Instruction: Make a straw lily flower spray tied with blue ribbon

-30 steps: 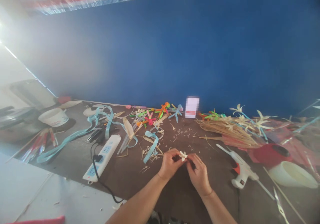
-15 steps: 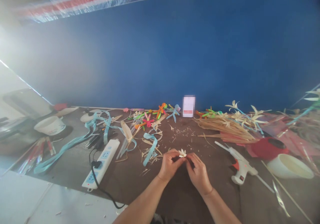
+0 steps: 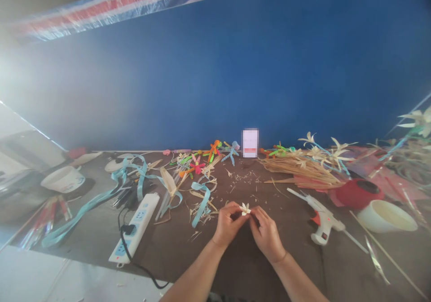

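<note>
A small cream flower with pointed petals point(image 3: 245, 209), seemingly of dried husk, is held just above the dark table. My left hand point(image 3: 228, 225) is closed, pinching it from the left between thumb and fingers. From the other side my right hand point(image 3: 267, 231) is closed on it too, its fingertips at the flower's right edge. The fingers hide the flower's base. Husk scraps and a curl of light blue ribbon point(image 3: 201, 203) lie beyond my left hand. To the right of my right hand rests a white glue gun point(image 3: 326, 223) with a glue stick in its back.
A white power strip point(image 3: 137, 225) with a black cord lies at left. Light blue ribbon point(image 3: 81, 210) trails behind it. Tweezers point(image 3: 376, 260), a white bowl point(image 3: 387, 216) and a red object point(image 3: 358, 194) are at right. Dried straw point(image 3: 299, 168) lies before the blue panel point(image 3: 215, 77).
The flower has turned a little in my fingertips, its petals now facing more towards me. Both hands keep almost the same place. The whole view has tilted slightly.
</note>
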